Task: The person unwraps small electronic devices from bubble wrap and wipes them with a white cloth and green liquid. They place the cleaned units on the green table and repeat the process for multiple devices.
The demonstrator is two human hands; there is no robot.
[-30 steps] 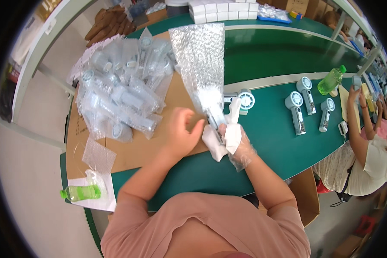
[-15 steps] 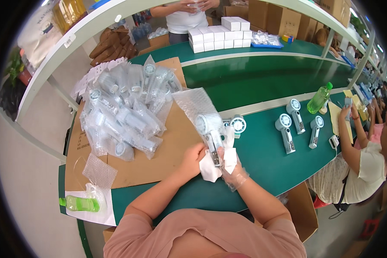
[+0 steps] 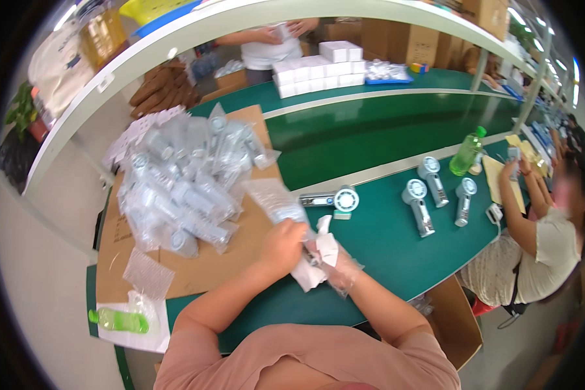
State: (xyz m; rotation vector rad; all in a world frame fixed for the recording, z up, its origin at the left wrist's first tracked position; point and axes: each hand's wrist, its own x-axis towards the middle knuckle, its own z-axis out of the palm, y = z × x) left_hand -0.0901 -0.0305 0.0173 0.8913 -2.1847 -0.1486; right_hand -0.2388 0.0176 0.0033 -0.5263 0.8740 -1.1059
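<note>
My left hand [image 3: 283,246] is closed around the upper part of a handheld fan, which it mostly hides. A clear bubble-wrap bag [image 3: 272,197] sticks out beyond its knuckles. My right hand [image 3: 342,268], in a loose clear plastic glove, grips the lower end of the fan [image 3: 310,255] together with a crumpled white cloth [image 3: 327,249]. More white cloth hangs below, between the hands. Just beyond them another handheld fan [image 3: 346,199] lies on its side on the green table, beside a small pale-green block [image 3: 342,214].
Bubble-wrapped fans [image 3: 182,182] are heaped on cardboard [image 3: 195,273] at left. Several bare fans [image 3: 418,207] lie to the right, near a green bottle [image 3: 468,151]. Another bottle [image 3: 118,320] lies at the near left. A co-worker [image 3: 533,253] sits at right; a shelf rail [image 3: 240,26] crosses overhead.
My left hand has moved up from beside the fan's handle to close over its upper part. The fan, in plain sight before, is now mostly covered. The view has shifted slightly.
</note>
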